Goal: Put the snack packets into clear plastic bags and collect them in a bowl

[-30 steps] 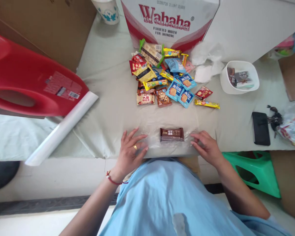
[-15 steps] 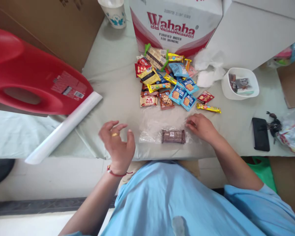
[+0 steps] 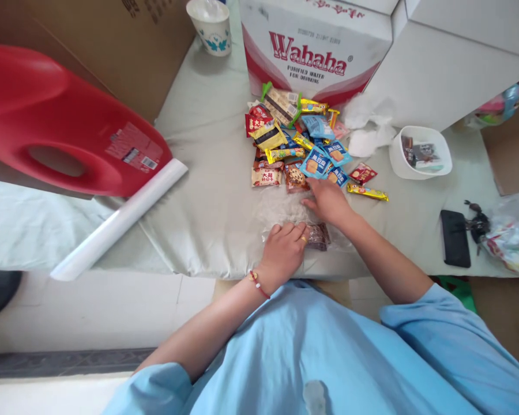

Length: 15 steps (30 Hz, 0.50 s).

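A dark brown wrapped snack bar (image 3: 319, 237) lies on a clear plastic sheet or bag (image 3: 281, 206) near the table's front edge. My left hand (image 3: 286, 249) rests palm down over the bar's left part, its fingers lying flat and hiding much of it. Just beyond, my right hand (image 3: 328, 202) reaches over the plastic with thumb and forefinger apart. Its fingertips are at the lower edge of a brown cookie packet (image 3: 294, 177), holding nothing that I can see. Blue biscuit packets (image 3: 315, 162) lie beside that packet, partly behind the hand.
Several other wrapped snacks (image 3: 270, 135) are heaped before a Wahaha carton (image 3: 315, 57). A white tub (image 3: 420, 153), a phone (image 3: 455, 237) and keys (image 3: 478, 223) lie to the right. On the left are a plastic film roll (image 3: 121, 219), a red jug (image 3: 73, 127) and a paper cup (image 3: 210, 27).
My left hand has moved right from beside the plastic and come down over the brown bar. My right hand has moved left and away from me, to the cookie packet.
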Available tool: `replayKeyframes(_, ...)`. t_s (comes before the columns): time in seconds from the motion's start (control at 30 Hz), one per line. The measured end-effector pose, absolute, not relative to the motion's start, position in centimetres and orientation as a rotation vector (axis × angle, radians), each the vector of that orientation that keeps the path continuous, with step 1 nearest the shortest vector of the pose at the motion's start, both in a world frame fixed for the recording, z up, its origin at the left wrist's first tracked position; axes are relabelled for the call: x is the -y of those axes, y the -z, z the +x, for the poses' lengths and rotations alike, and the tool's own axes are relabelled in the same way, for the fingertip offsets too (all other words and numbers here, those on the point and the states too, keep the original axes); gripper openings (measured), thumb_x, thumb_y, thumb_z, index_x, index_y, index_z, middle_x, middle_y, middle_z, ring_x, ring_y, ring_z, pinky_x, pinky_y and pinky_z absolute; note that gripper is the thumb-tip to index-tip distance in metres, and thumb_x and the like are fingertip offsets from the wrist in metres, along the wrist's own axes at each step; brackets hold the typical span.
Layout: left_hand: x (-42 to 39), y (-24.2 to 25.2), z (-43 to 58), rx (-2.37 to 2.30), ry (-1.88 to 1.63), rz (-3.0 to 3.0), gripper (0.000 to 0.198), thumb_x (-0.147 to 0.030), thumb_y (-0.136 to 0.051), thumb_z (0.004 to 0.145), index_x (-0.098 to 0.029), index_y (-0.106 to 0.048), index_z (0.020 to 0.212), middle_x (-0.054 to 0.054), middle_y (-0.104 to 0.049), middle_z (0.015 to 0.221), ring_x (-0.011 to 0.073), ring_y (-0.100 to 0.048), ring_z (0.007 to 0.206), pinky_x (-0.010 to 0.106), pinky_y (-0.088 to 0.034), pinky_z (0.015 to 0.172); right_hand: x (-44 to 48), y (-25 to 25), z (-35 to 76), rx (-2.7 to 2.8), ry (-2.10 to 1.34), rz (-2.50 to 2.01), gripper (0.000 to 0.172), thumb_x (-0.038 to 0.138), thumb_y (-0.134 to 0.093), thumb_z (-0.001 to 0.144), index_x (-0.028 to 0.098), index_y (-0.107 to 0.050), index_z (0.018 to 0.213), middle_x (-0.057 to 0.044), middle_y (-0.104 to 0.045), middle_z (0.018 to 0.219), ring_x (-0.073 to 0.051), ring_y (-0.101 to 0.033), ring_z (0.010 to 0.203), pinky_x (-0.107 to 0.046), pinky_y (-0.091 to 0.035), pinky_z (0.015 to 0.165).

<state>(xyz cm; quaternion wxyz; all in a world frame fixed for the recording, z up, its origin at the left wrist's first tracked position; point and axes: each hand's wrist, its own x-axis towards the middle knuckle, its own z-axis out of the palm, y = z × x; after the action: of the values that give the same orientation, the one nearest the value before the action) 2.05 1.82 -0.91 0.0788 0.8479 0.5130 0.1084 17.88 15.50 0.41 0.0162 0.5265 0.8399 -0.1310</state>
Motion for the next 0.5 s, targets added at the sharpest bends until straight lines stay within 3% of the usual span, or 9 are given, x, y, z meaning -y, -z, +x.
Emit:
replayKeyframes(0.13,-1.6,0.8,1.7,-1.552,-0.333,2.534,0.036,-0.021,-0.044,0.108,-0.020,-0.069,0.133,0.007,-0.073,0.136,0.0245,-0.064,0.104,0.043,-0.043,0.081,-16.6,-0.5,18.8,-2.548,0.679,1.594,0.027,0.032,-0.070,0.094,0.016,-0.073,0.116,-0.008,-0.073,0.090,-0.024,-0.062,0.085,-0.031,-0.040,0.077)
replayKeyframes(0.23,-1.3,0.6,1.8,-1.574,-0.323,2.523,0.036,-0.023,-0.046,0.107,-0.022,-0.070,0.134,0.008,-0.072,0.137,0.0253,-0.062,0.103,0.043,-0.043,0.082,-17.2,-0.7,19.5,-2.795,0.666,1.366,0.013,0.030,-0.071,0.092,0.017,-0.075,0.094,-0.010,-0.071,0.099,-0.026,-0.059,0.097,-0.035,-0.039,0.087)
replayKeyframes(0.3,-1.1,0.5,1.9,-1.628,-0.356,2.520,0.035,-0.023,-0.048,0.106,-0.025,-0.071,0.133,0.009,-0.069,0.141,0.0267,-0.060,0.107,0.043,-0.043,0.083,-17.0,-1.2,19.9,-2.980,0.674,1.211,0.014,0.029,-0.068,0.093,0.017,-0.074,0.094,-0.012,-0.069,0.108,-0.027,-0.058,0.102,-0.036,-0.039,0.091)
replayKeyframes(0.37,-0.8,0.5,2.1,-1.703,-0.408,2.515,0.034,-0.022,-0.051,0.105,-0.027,-0.072,0.131,0.011,-0.069,0.139,0.0278,-0.059,0.107,0.043,-0.042,0.083,-16.2,-2.0,20.4,-3.079,0.726,1.116,0.018,0.029,-0.060,0.099,0.016,-0.073,0.099,-0.012,-0.067,0.106,-0.024,-0.059,0.097,-0.034,-0.041,0.086)
replayKeyframes(0.5,-0.6,0.8,2.4,-1.761,-0.451,2.504,0.032,-0.021,-0.052,0.104,-0.027,-0.073,0.128,0.010,-0.071,0.101,0.0275,-0.058,0.093,0.042,-0.038,0.077,-12.4,-3.6,22.0,-3.147,0.707,1.021,0.028,0.027,-0.048,0.107,0.019,-0.074,0.114,-0.007,-0.061,0.094,-0.019,-0.056,0.080,-0.028,-0.038,0.070)
